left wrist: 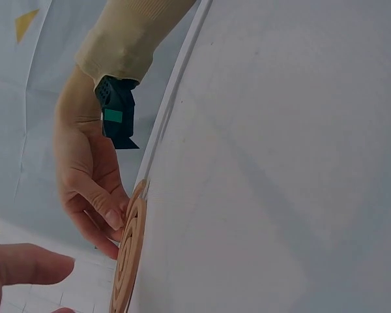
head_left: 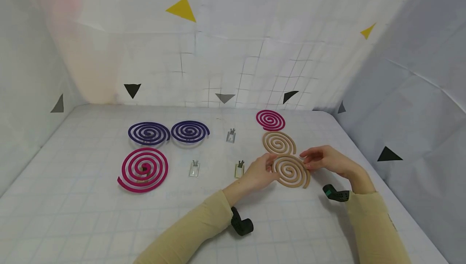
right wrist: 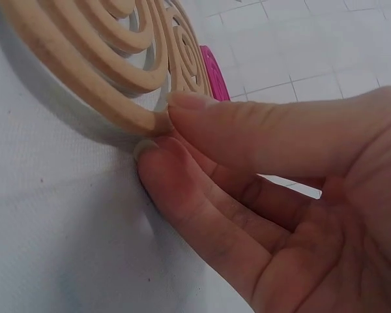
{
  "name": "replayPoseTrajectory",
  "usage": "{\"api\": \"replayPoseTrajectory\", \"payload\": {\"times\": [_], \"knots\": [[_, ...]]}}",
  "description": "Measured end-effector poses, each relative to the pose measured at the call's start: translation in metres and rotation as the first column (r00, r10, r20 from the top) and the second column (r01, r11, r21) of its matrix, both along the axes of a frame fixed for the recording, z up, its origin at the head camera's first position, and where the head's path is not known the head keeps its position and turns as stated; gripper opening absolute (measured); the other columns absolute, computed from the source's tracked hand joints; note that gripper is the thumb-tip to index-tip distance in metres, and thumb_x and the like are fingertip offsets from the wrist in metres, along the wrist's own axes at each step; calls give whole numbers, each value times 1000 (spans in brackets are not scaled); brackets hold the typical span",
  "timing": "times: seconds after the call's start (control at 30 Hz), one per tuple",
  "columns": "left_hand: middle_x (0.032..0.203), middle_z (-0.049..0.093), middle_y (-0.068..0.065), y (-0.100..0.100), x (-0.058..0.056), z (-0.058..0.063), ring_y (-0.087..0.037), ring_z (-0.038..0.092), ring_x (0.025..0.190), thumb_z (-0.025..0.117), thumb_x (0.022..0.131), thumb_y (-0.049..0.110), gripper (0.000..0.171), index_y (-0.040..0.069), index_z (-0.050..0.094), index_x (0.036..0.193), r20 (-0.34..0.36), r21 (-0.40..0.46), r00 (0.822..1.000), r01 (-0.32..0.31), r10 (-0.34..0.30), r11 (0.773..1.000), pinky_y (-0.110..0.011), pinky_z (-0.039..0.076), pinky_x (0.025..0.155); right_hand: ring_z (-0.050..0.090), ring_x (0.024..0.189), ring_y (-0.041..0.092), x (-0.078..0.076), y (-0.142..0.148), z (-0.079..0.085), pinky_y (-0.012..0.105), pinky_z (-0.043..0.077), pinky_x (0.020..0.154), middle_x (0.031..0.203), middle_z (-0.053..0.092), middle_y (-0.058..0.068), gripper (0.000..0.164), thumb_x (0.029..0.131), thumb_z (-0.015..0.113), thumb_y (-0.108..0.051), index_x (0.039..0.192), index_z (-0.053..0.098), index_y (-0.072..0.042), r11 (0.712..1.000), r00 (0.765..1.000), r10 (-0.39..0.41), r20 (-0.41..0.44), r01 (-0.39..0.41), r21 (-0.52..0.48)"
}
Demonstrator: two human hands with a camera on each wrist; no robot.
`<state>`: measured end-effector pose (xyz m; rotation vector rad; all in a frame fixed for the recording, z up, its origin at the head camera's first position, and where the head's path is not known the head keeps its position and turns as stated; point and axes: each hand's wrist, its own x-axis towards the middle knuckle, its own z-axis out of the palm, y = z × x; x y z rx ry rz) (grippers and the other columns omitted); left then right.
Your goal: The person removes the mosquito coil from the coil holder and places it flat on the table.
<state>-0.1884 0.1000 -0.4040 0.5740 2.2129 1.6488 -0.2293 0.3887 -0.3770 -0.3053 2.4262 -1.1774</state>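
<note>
A tan mosquito coil (head_left: 289,170) lies flat between both hands at the right of the table. My right hand (head_left: 325,159) pinches its right outer edge; the right wrist view shows the thumb (right wrist: 212,117) and a fingertip meeting at the coil's rim. Along the coil's left edge is my left hand (head_left: 259,172), its fingers spread; in the left wrist view a straight finger (left wrist: 32,264) stands apart from the coil. Just behind lies a second tan coil (head_left: 279,142), then a pink coil (head_left: 270,120).
Two dark blue coils (head_left: 149,133) sit at the back left, raised off the table. A larger pink coil (head_left: 142,170) rests in front of them on a small stand. Small metal coil stands (head_left: 194,169) are in the middle. White sheeting (head_left: 418,106) rises around the table.
</note>
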Motion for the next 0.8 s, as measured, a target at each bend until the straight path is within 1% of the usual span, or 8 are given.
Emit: {"api": "replayPoseTrajectory", "payload": {"times": [0.2, 0.43, 0.57, 0.6, 0.7, 0.8], "knots": [[149, 49, -16, -1, 0, 1, -30, 50, 136, 65, 92, 8, 58, 0, 44, 145, 7, 11, 1000, -1, 1, 1000, -35, 44, 112, 67, 91, 15, 0, -1, 0, 26, 59, 82, 109, 67, 20, 47, 89, 70, -7, 131, 56, 10, 1000, 1000, -3, -4, 3, 13], [148, 49, -18, -3, 1, 3, -31, 51, 136, 65, 93, 7, 57, -2, 44, 145, -5, 23, 1000, 8, -8, 1000, -36, 43, 113, 67, 91, 18, -1, -3, 1, 26, 59, 82, 109, 66, 18, 48, 89, 71, -11, 131, 58, 7, 999, 1000, 6, -20, -5, 38], [148, 50, -18, -3, 1, 4, -32, 51, 135, 66, 92, 8, 56, -1, 46, 143, -17, 19, 1000, 3, -2, 1000, -36, 44, 112, 67, 92, 17, 0, -3, 2, 25, 57, 81, 110, 67, 18, 46, 90, 71, -11, 131, 58, 6, 999, 999, 3, -48, 0, 53], [147, 51, -18, -3, 1, 3, -32, 52, 134, 66, 92, 8, 56, 0, 46, 143, -26, 13, 1000, -2, 2, 1000, -36, 45, 111, 67, 94, 18, 0, -4, 3, 26, 57, 82, 111, 67, 19, 47, 90, 71, -11, 131, 58, 6, 998, 998, 8, -64, -4, 60], [148, 50, -18, -3, 0, 3, -31, 52, 134, 66, 91, 8, 57, 1, 46, 144, -43, 6, 999, -19, 20, 1000, -36, 46, 110, 64, 103, 21, 1, -6, 5, 25, 55, 83, 118, 67, 18, 47, 90, 72, -15, 132, 59, 2, 996, 995, -18, -101, 26, 84], [149, 49, -17, -3, -1, 6, -31, 50, 136, 65, 91, 7, 58, 1, 44, 145, -38, 28, 999, -29, 30, 999, -36, 45, 111, 62, 113, 28, 2, -9, 8, 29, 54, 88, 127, 64, 18, 49, 91, 72, -19, 134, 58, 0, 994, 990, -43, -138, 56, 91]]}}
